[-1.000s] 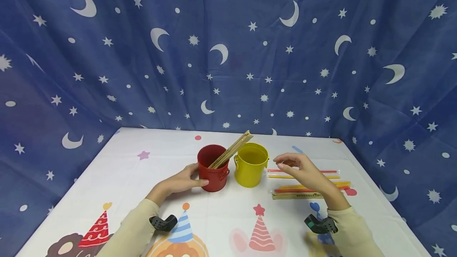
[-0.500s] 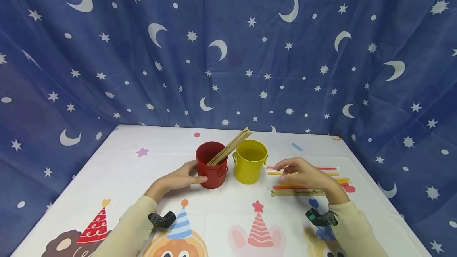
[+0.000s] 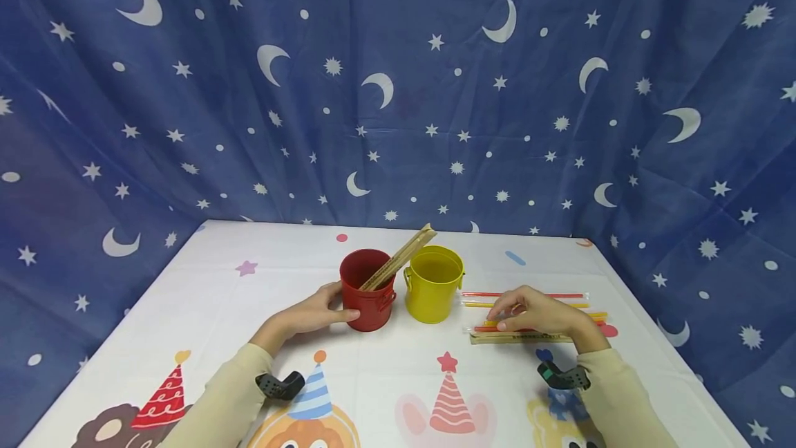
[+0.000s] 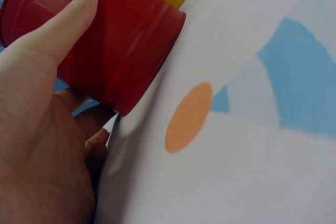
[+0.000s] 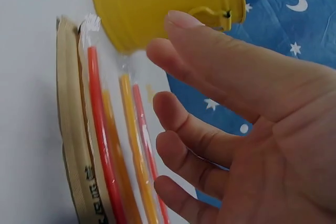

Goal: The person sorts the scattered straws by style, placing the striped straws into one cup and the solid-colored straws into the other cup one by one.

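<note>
My left hand (image 3: 305, 315) holds the red bucket (image 3: 372, 310) at its left side, thumb on the front wall and fingers behind. Long tan paper-wrapped sticks (image 3: 398, 260), like chopstick packets, lean out of it to the right. Beside it stands the yellow bucket (image 3: 431, 296), upright. My right hand (image 3: 536, 311) is low over red and yellow straws in clear wrappers, fingertips close to the nearer ones. In the right wrist view its fingers are loosely bent with nothing between them, beside a red straw (image 5: 97, 93) and a yellow straw (image 5: 131, 124).
A tan paper packet (image 3: 497, 339) with dark print lies along the near side of the straws. Farther back are another red straw (image 3: 567, 296) and a yellow one. The white tablecloth (image 3: 280, 247) has party figures printed on it; a blue star-patterned curtain (image 3: 398, 88) hangs behind.
My right hand has come down and toward me, from beside the yellow bucket to the nearer straws. My left hand has stayed on the red bucket.
</note>
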Demonstrator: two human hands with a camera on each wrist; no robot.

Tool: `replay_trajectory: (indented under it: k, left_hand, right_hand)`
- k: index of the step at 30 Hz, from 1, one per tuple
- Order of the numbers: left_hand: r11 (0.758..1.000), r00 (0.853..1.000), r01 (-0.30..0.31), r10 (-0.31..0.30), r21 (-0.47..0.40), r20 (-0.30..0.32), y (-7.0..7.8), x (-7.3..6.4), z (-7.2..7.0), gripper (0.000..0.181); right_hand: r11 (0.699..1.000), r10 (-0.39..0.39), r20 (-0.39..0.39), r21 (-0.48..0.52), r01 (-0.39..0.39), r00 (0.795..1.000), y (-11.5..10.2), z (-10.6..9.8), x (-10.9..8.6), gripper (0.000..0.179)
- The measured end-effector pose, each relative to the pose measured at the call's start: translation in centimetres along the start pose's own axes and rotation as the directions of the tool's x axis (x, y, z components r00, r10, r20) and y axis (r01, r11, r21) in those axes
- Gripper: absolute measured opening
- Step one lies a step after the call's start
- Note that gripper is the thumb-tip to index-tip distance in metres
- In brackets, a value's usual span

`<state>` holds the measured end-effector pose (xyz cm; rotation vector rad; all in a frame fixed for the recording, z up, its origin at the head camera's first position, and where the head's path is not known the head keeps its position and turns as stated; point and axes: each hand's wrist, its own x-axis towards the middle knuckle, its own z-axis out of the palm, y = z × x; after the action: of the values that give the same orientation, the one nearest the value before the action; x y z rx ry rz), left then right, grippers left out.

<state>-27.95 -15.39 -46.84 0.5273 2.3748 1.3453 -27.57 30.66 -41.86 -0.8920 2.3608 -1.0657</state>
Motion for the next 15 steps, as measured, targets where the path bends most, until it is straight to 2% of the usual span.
replay_trajectory:
  k: [6,15]
  left_hand:
    - [1.000,1.000,0.017,-0.017,0.008,-0.009,-0.14,-0.09,-0.14,0.085]
    - [1.000,1.000,0.010,-0.010,0.001,-0.003,-0.04,-0.10,-0.05,0.085]
  right_hand:
    - [1.000,-0.012,0.036,0.012,0.011,0.999,0.68,0.04,-0.13,0.022]
    - [0.993,0.120,0.004,-0.015,-0.120,0.993,0.60,0.55,-0.55,0.017]
